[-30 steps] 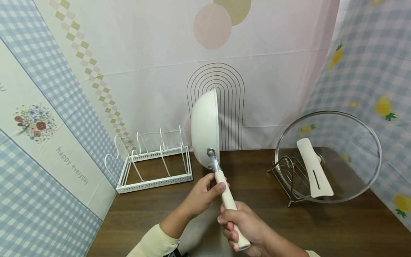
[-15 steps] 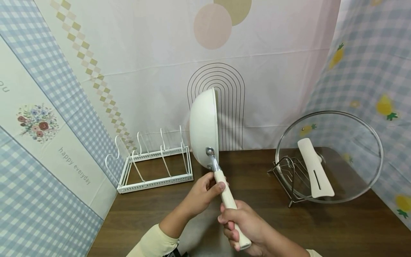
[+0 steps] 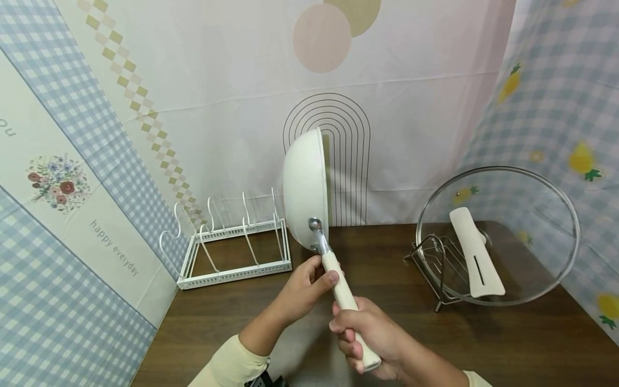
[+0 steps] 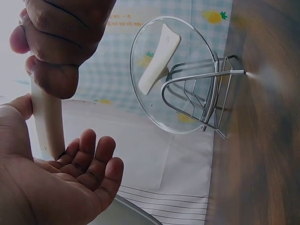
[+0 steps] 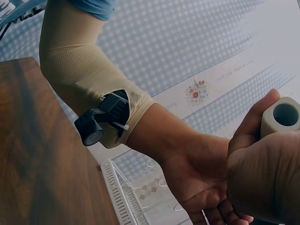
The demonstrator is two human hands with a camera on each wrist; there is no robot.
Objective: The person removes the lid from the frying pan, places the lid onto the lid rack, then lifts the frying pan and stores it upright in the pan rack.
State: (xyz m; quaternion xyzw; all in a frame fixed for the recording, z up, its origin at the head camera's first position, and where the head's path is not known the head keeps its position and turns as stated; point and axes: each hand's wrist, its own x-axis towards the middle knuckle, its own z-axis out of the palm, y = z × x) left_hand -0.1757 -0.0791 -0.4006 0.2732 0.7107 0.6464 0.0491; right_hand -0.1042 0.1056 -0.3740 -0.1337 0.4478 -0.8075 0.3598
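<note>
**Pan held on edge, both hands at the handle**

While you hold the cream-white round frying pan [image 3: 306,188] on edge above the dark wooden desk [image 3: 396,328], your right hand [image 3: 372,338] has its fingers [image 3: 349,344] wrapped round the pan's cream handle [image 3: 344,301] near the end. Your left hand [image 3: 302,290] cups the handle's upper part, thumb pressed on, fingers [image 4: 96,154] relaxed rather than clenched. Judge it top-heavy, rigid and smooth; grip near the metal neck. Left stands a white wire rack [image 3: 232,242], right a glass lid [image 3: 498,236].
</note>
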